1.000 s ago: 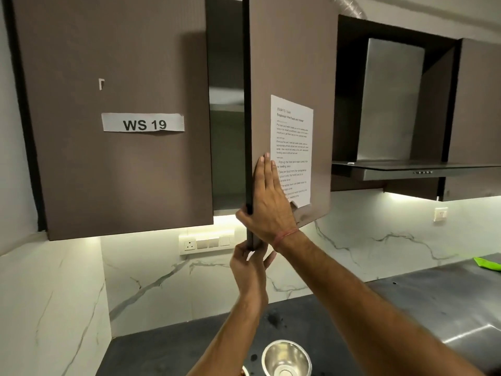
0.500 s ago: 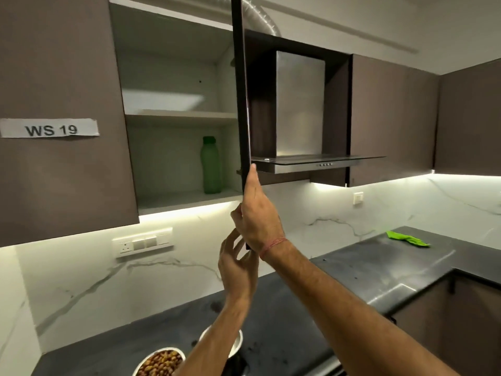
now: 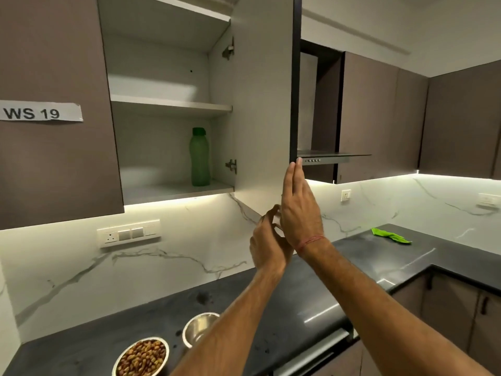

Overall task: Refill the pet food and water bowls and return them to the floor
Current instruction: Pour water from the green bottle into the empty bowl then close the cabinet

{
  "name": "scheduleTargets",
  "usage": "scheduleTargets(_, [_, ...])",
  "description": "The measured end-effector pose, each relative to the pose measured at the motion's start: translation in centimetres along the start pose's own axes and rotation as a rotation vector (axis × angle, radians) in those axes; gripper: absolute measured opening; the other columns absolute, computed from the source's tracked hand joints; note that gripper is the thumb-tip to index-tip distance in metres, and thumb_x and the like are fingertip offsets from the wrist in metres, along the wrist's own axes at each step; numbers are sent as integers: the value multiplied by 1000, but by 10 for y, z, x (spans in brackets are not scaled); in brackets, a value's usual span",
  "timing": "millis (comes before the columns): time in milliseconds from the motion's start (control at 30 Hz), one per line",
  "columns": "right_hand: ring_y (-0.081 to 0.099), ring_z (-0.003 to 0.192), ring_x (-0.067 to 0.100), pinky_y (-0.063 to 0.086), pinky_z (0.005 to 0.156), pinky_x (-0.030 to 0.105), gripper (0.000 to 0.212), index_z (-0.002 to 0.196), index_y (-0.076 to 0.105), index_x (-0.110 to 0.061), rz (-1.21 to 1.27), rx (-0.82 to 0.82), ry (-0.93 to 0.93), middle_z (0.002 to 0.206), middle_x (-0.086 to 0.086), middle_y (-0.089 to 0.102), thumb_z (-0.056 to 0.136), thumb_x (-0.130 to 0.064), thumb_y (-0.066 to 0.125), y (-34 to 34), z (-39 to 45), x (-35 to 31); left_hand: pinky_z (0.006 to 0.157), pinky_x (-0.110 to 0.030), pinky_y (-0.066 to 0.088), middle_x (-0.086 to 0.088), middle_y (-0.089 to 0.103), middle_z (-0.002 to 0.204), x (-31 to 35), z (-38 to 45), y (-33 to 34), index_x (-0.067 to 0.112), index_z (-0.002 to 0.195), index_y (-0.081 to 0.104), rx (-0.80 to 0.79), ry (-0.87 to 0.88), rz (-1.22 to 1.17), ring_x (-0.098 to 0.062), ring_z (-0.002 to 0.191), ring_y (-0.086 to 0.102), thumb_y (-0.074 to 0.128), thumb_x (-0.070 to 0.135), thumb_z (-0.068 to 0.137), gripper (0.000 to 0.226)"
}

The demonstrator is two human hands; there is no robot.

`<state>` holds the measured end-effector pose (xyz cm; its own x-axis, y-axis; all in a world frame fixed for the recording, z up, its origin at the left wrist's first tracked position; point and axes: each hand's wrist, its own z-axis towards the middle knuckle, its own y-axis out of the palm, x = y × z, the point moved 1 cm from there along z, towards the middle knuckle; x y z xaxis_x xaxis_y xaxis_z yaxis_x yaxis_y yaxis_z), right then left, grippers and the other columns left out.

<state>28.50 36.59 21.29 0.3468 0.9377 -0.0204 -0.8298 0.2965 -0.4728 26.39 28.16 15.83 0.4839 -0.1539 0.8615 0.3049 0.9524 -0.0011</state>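
On your bench [image 3: 311,294] the food bowl [image 3: 141,358] sits front left, the empty bowl [image 3: 199,327] just behind and right of it. Above, a bottle [image 3: 200,158] stands on the open cabinet's lower shelf [image 3: 162,189], at its right. A cloth [image 3: 390,236] lies far right.

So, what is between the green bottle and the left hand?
In the head view, only bare shelf and open air separate the green bottle from the left hand.

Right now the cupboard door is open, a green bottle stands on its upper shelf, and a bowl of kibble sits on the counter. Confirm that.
Not quite: the head view shows the green bottle on the bottom shelf, with the upper shelf bare. The cupboard door is open, and the bowl of kibble sits on the counter.
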Motion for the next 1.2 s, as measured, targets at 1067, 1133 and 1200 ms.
scheduleTargets(1067, [40,154,34,54,75,31,101,173,8,-30,99,-192,70,181,6,4,93,2,61,198,101,-104,116,-42,48,6,52,159,-99,284,-193,35,158,46,55,225,302,-19,145,47,97,45,73,99])
scheduleTargets(1133, [47,148,33,54,74,30,98,172,6,-31,131,-200,50,181,4,4,97,-4,62,225,112,-124,116,-43,50,9,58,154,-103,307,-214,34,153,52,114,243,304,-17,143,52,97,37,74,92])
scheduleTargets(1200, [59,134,32,54,70,31,96,172,6,-31,148,-206,29,181,5,4,99,-5,61,248,124,-140,113,-41,52,11,62,149,-110,328,-229,34,149,56,180,246,295,-15,140,55,97,30,75,84])
